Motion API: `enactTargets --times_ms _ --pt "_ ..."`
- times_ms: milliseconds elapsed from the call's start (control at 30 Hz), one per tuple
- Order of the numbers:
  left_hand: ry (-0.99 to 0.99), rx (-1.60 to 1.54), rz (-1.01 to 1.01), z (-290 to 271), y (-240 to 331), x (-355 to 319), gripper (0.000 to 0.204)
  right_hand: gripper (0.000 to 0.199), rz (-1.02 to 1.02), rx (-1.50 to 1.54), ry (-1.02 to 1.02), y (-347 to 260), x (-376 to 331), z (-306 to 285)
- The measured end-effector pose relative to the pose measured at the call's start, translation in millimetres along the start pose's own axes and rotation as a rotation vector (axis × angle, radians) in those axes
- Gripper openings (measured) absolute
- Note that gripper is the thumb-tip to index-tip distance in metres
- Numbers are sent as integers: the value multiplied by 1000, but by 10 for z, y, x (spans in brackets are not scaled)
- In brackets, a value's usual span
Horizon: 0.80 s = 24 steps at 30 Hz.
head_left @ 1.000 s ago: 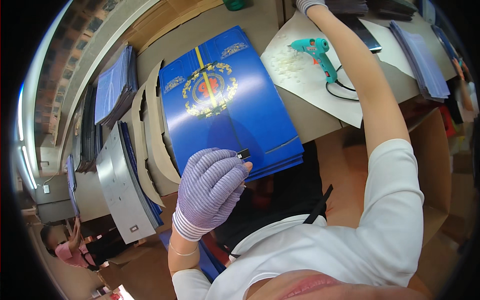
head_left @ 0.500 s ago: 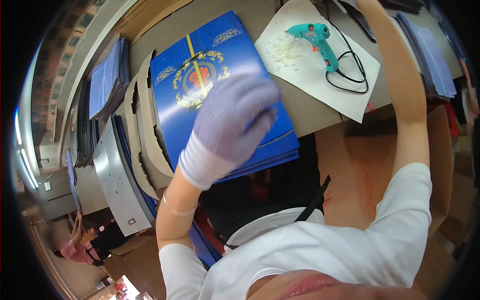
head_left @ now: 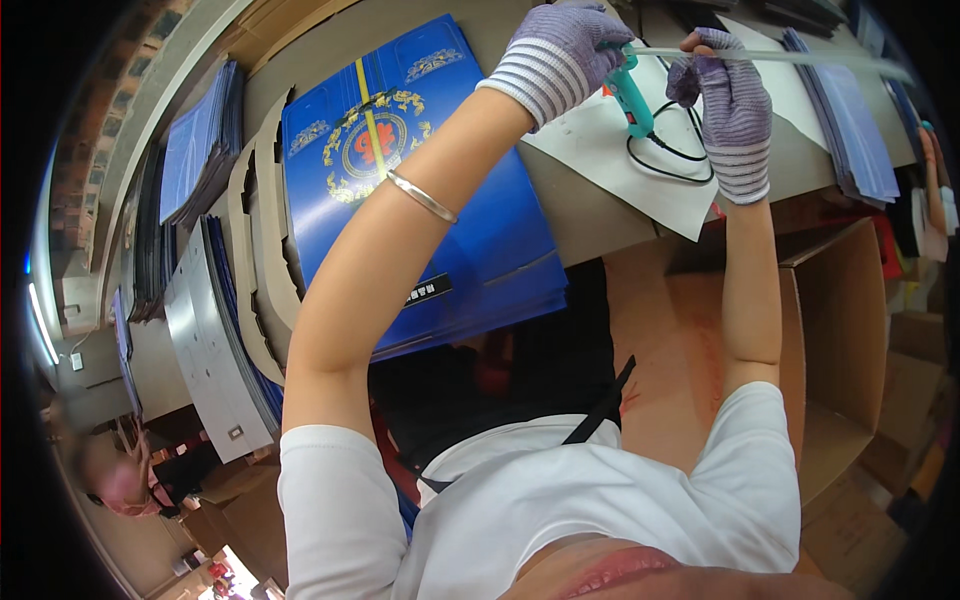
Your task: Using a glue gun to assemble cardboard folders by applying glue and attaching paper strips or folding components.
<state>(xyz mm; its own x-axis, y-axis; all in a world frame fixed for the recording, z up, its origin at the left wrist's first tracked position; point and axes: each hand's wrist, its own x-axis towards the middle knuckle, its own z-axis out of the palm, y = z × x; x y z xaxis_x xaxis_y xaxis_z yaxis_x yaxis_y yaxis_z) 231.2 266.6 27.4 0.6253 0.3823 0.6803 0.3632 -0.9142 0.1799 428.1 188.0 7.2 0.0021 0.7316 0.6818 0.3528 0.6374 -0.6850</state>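
My left hand (head_left: 572,58), in a purple and white knitted glove, is closed over the body of a teal hot glue gun (head_left: 630,105). Its handle and black cord show below; the nozzle is hidden. My right hand (head_left: 730,110), gloved alike with bare fingertips, pinches a long translucent glue stick (head_left: 800,57). One end of the stick meets the gun's rear by my left fingertips; the other reaches far to the right. Under the gun lies a white sheet (head_left: 630,175). Left of it rests a stack of blue printed panels (head_left: 490,240) with gold ornament and a yellow strip.
Brown cardboard pieces (head_left: 265,225) and stacks of blue panels (head_left: 205,140) line the left side. A grey-backed panel (head_left: 205,330) leans there. More blue sheets (head_left: 850,130) lie at right, above an open carton (head_left: 835,340). Another person (head_left: 125,475) is at far left.
My left hand has moved from above the blue panels up to the glue gun. The right hand has come back into view from the top edge, bringing the glue stick.
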Motion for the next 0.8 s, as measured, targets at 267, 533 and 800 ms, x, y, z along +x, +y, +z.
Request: enactTargets --times_ms 267,533,800 --pt "51 10 52 240 -274 -85 9 19 -54 -47 35 -122 -90 30" --pt "-215 132 -132 -30 74 78 19 21 -165 -191 -44 -121 -73 240" --pt "-416 412 -362 -117 195 132 37 30 206 -30 -108 62 -35 156"
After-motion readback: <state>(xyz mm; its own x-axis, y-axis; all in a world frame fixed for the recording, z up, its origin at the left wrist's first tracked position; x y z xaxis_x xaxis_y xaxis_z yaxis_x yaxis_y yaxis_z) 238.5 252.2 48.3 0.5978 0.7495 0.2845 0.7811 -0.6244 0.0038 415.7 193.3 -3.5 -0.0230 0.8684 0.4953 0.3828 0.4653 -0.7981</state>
